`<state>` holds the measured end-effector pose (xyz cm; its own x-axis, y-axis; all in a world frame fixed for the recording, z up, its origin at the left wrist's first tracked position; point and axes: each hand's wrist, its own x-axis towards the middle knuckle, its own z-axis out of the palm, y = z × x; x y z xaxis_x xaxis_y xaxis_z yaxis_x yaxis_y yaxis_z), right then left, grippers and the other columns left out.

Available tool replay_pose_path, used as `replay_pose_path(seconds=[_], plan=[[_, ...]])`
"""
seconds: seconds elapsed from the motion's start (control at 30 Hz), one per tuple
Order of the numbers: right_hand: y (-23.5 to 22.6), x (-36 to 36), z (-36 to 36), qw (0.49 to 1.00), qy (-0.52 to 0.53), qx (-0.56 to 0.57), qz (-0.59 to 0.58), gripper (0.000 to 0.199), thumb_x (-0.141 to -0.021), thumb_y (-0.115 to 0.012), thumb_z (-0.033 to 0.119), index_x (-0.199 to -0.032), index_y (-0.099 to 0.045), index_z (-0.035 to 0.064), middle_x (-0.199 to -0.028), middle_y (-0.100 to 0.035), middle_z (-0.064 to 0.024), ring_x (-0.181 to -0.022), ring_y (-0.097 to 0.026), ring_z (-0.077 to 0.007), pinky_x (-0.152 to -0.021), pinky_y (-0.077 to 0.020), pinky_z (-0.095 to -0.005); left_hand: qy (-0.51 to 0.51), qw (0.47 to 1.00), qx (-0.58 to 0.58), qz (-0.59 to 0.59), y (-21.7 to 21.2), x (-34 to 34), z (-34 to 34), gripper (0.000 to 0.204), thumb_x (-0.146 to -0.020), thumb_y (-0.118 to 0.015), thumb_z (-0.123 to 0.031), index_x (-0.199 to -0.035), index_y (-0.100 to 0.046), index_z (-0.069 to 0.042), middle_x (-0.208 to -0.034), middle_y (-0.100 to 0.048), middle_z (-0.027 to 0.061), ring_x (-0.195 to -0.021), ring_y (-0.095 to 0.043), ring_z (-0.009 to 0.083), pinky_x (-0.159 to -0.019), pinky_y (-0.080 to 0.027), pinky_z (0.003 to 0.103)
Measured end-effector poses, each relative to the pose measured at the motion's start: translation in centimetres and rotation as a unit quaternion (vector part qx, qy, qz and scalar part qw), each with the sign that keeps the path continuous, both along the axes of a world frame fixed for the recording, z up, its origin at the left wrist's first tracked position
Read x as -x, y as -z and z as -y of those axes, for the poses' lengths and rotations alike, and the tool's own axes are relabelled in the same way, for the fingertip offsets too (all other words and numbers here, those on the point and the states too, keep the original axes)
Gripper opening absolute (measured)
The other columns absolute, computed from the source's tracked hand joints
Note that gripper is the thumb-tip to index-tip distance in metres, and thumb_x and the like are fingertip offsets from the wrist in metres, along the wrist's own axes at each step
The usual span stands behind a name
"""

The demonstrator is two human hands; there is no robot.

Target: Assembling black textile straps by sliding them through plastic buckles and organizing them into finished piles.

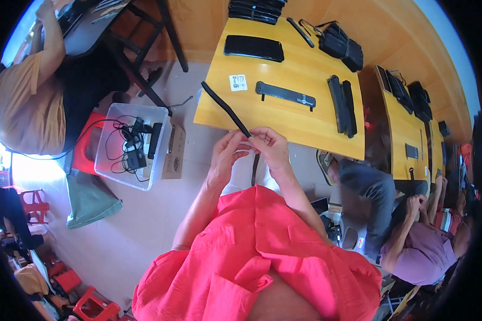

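Black strip (225, 107) between my hands, just off the near edge of the desk (219, 109), its far end slanting up and away past the near left corner. My left grip (227, 152) is narrow, thumb and fingertips pinched on the strip's lower part; my right grip (272, 152) pinches it right beside, the other fingers curled. Below them a dark length (255, 171) hangs; I can't tell whether it is the same piece.

On the desk, a white label (238, 82) lies near the left edge, with a flat black case (253, 48) beyond it. A dark flat bar (285, 96) with two small tabs lies mid-desk. Two long dark pieces (343, 107) rest side by side near the right edge. A black bundle (343, 45) sits by the far right corner, a black stack (257, 10) by the far left.
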<state>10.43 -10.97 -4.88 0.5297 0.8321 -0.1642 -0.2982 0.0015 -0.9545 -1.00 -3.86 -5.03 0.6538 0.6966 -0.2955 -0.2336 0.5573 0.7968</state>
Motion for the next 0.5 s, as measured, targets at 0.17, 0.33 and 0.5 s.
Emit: replay_pose_path(seconds=[0.17,0.33,0.5], plan=[[-3.0,-0.7,3.0,0.969,0.040,-0.066,0.234,0.025,-0.074,-0.065,-0.004,-0.100,-0.061,-0.0027,-0.083,-0.059,-0.0048,-0.068,-0.055,-0.0077,-0.063,-0.0444,-0.0185,0.054,0.998,-0.024,0.014,-2.2,-2.2,0.4,0.025,-0.088,-0.058,-0.019,-0.106,-0.058,-0.001,-0.085,-0.063,0.0052,-0.073,-0.060,0.0113,-0.068,-0.051,0.025],[-6.3,-2.8,5.8,0.954,0.052,-0.051,0.291,0.017,-0.076,-0.063,-0.002,-0.093,-0.065,-0.0021,-0.083,-0.061,-0.0095,-0.074,-0.060,-0.0154,-0.062,-0.0473,-0.0243,0.092,0.996,-0.014,0.016,-5.3,-3.9,1.0,0.027,-0.087,-0.060,-0.021,-0.101,-0.058,0.002,-0.081,-0.064,0.0086,-0.071,-0.064,0.0135,-0.064,-0.054,0.025],[-7.2,-3.9,6.8,0.887,0.075,-0.054,0.453,0.015,-0.075,-0.063,-0.004,-0.090,-0.065,-0.0027,-0.079,-0.061,-0.0119,-0.069,-0.062,-0.0198,-0.060,-0.0476,-0.0259,0.098,0.995,-0.005,0.018,-5.7,-5.4,2.0,0.025,-0.086,-0.061,-0.017,-0.100,-0.058,0.003,-0.081,-0.064,0.0093,-0.069,-0.065,0.0145,-0.062,-0.055,0.025]])
